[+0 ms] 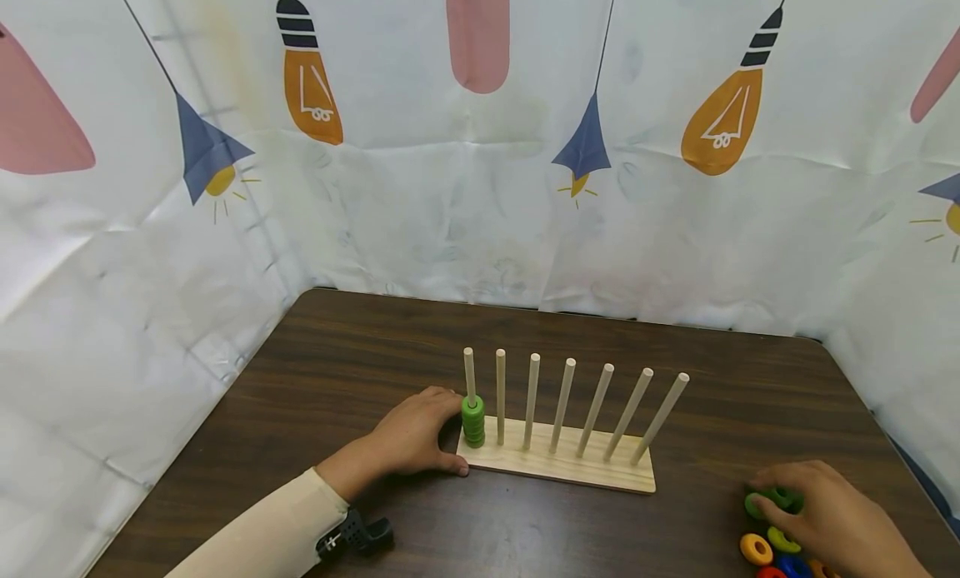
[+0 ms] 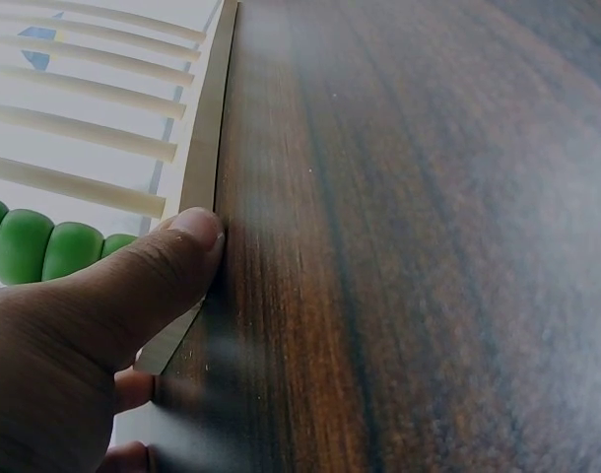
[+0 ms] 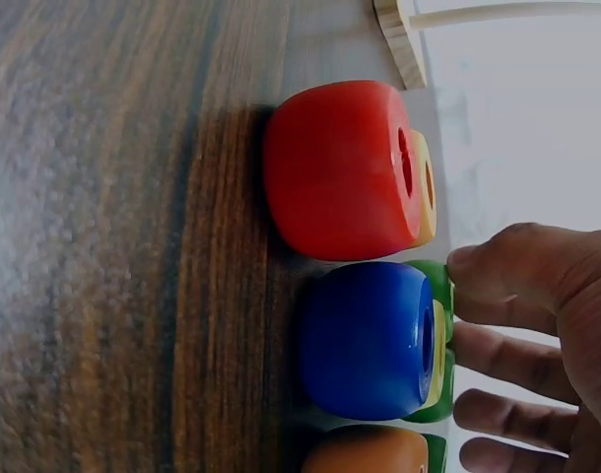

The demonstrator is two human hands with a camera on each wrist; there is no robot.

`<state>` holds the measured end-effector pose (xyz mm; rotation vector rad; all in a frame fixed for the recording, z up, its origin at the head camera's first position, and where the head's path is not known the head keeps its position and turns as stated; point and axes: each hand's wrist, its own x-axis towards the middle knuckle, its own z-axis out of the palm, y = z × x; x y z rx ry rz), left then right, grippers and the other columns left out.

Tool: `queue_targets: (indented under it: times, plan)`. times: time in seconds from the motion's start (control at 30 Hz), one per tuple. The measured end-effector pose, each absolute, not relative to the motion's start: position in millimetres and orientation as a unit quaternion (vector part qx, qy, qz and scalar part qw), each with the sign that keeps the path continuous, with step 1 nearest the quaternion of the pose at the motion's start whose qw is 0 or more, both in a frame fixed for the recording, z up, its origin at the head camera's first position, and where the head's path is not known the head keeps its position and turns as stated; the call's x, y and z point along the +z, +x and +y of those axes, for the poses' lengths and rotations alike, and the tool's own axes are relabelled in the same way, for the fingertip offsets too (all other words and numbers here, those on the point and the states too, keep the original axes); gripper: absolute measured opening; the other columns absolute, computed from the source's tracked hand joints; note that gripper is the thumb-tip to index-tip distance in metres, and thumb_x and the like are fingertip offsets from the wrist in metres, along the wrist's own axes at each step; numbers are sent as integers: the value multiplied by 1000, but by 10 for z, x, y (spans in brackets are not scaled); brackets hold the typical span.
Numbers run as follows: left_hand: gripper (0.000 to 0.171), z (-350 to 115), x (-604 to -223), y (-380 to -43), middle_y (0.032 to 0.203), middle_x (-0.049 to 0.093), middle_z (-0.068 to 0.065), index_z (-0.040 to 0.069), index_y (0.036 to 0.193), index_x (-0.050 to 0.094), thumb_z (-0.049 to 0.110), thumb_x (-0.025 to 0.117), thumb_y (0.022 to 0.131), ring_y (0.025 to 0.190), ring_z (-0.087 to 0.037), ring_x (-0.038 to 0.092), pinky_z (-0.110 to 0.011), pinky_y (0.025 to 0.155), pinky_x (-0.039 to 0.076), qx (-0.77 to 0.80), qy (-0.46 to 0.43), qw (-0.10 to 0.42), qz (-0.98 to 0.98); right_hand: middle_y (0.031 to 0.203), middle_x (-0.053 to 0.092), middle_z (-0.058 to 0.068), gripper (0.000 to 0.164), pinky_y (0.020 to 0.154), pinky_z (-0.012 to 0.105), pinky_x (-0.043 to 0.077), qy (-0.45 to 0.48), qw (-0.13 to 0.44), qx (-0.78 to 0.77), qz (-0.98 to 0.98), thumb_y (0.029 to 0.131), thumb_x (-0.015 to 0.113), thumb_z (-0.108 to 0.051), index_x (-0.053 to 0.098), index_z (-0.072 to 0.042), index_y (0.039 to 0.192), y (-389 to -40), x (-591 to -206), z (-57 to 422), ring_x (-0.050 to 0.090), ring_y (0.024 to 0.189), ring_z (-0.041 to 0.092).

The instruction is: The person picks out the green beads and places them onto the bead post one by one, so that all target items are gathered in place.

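Note:
A wooden peg stand (image 1: 555, 457) with a row of upright dowels stands on the table. Green rings (image 1: 473, 421) are stacked on its leftmost dowel. My left hand (image 1: 420, 432) grips the stand's left end, its thumb (image 2: 197, 232) against the front edge and its other fingers round behind. At the right, my right hand (image 1: 825, 507) reaches over loose green rings (image 1: 783, 500), thumb and fingers spread with their tips right at them. In the right wrist view the green rings (image 3: 434, 394) are partly hidden behind a blue ring (image 3: 365, 340).
Near the right hand lie a yellow-orange ring (image 1: 756, 549), a yellow-green ring (image 1: 783, 540), a red ring (image 3: 340, 172) and an orange ring (image 3: 369, 451). A white printed sheet (image 1: 480, 211) hangs behind the dark wooden table (image 1: 375, 328). A dark wristband (image 1: 352, 535) is on the left wrist.

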<state>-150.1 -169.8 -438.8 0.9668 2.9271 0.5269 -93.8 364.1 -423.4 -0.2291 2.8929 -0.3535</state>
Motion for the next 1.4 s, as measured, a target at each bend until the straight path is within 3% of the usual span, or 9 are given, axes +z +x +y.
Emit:
queue_targets:
  times: [0.3, 0.5, 0.83, 1.13, 1.4]
  plan:
    - [72, -1697, -4391, -1502, 130, 64, 2, 21, 128, 64, 55, 90, 71, 128, -25, 53, -50, 103, 46, 169, 302, 13, 938, 109, 70, 0, 34, 78, 62, 50, -71, 91, -120, 986, 88, 76, -53, 76, -24, 106, -947, -4287, 3684, 57, 109, 43]
    - [71, -1694, -4399, -1501, 128, 64, 3, 23, 127, 64, 56, 90, 70, 126, -23, 54, -48, 103, 47, 170, 305, 8, 937, 102, 70, -6, 17, 81, 63, 49, -95, 66, -120, 986, 88, 78, -45, 75, -29, 96, -927, -4287, 3674, 59, 106, 40]
    - [71, -1694, -4398, -1507, 129, 64, 3, 22, 128, 64, 56, 90, 70, 127, -24, 53, -49, 102, 47, 168, 306, 11, 937, 119, 69, 9, 18, 80, 64, 49, -99, 69, -108, 987, 81, 85, -44, 76, -31, 89, -908, -4283, 3678, 54, 112, 45]
    - [72, -1694, -4387, -1505, 129, 64, 3, 22, 129, 63, 55, 90, 71, 126, -24, 54, -48, 102, 47, 169, 306, 13, 937, 109, 72, 3, 19, 82, 63, 50, -109, 29, -104, 988, 82, 85, -37, 78, -25, 96, -923, -4320, 3627, 57, 109, 43]
    - [71, -1689, -4373, -1503, 127, 64, 5, 23, 128, 63, 56, 90, 71, 125, -23, 54, -47, 103, 46, 170, 304, 17, 937, 97, 69, -9, 22, 76, 56, 54, -113, 13, -130, 985, 83, 83, -44, 79, -28, 98, -915, -4319, 3571, 61, 100, 30]
